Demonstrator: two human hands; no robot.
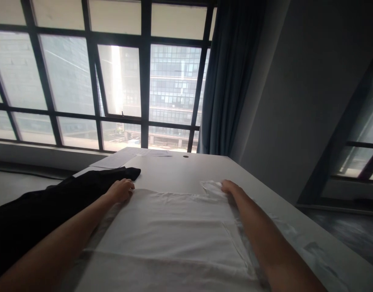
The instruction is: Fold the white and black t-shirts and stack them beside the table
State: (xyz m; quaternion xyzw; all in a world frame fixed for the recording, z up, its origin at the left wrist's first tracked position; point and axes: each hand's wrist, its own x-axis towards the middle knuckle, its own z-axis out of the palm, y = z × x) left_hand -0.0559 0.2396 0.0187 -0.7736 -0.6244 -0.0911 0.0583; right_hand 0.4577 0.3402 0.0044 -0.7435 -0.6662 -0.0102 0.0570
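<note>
A white garment (174,235) lies spread flat across the table in front of me, with soft creases running from side to side. I cannot make out its exact kind. My left hand (121,190) is at its far left corner, the fingers curled closed on the edge. At the far right corner, my right hand (229,187) pinches a small part of the cloth that sticks out past the far edge. The near end of the garment runs out of view at the bottom.
Black clothing (52,198) lies heaped to the left, close to my left forearm. Papers (113,161) rest at the far left of the white table (180,174). Crumpled, see-through plastic (311,251) lies along the right side. Windows and a blue curtain (229,81) stand behind.
</note>
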